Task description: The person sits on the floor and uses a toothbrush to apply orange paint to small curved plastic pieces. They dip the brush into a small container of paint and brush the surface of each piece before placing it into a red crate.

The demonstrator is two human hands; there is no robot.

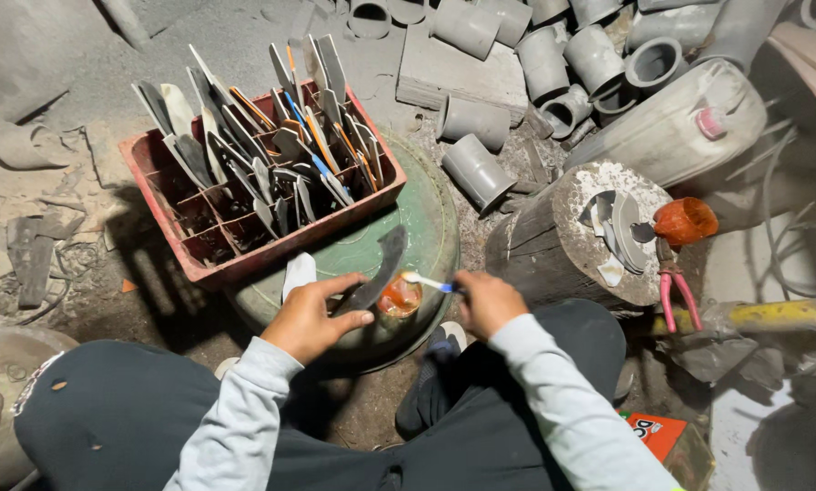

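The left hand (312, 318) grips a dark, curved, flat metal blade (378, 273). The right hand (486, 302) pinches a white-and-blue plastic toothbrush (426, 282) over a small orange-smeared cup (400, 297), beside a red plastic crate (199, 250).

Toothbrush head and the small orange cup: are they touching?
Touching. The head view shows the right hand holding the toothbrush with its bristle end dipped into the orange cup, no gap visible.

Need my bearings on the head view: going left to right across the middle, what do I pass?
Red crate of blades → left hand holding a dark blade → small orange pot → right hand with a toothbrush → wooden stump → pink-handled pliers.
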